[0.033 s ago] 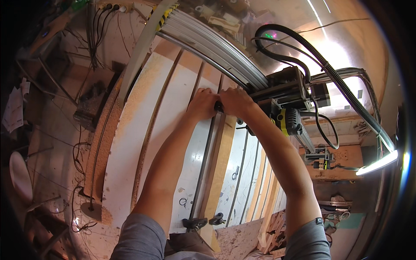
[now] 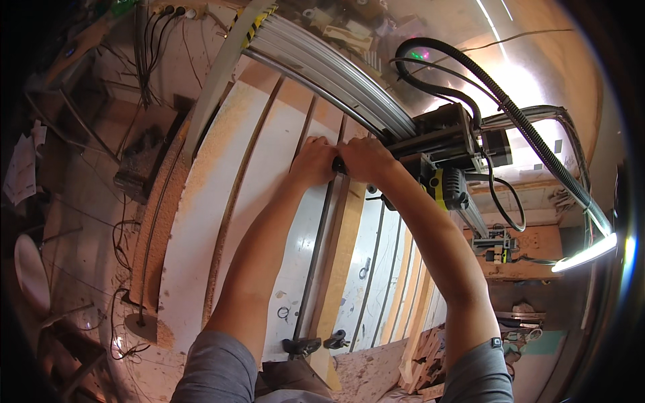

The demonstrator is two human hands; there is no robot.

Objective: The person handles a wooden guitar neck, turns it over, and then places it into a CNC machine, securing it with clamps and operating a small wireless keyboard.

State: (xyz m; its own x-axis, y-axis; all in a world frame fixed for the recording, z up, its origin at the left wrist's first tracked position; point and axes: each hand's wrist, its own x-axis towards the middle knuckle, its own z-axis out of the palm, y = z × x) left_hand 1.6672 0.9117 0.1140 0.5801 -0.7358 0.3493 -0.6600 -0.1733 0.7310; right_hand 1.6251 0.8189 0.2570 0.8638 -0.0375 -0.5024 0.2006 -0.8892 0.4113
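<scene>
Both hands meet at the far end of a long wooden strip (image 2: 336, 275) lying on a white slotted machine bed (image 2: 201, 221). My left hand (image 2: 314, 161) is closed, its fingers curled down beside the strip. Pressed against it, my right hand (image 2: 366, 158) is also closed. Between them shows a small part of a black clamp (image 2: 339, 165); the fingers hide most of it. A dark bar (image 2: 314, 262) runs beside the strip toward me. At the near end sit a black clamp piece (image 2: 302, 346) and a black knob-like fitting (image 2: 336, 340).
A metal gantry beam (image 2: 336, 67) crosses just beyond my hands. Its black and green spindle motor (image 2: 449, 189) hangs close to my right forearm. A ribbed hose (image 2: 524, 127) loops above at right. Sawdust (image 2: 161, 235) covers the left edge; wood offcuts (image 2: 426, 359) lie near right.
</scene>
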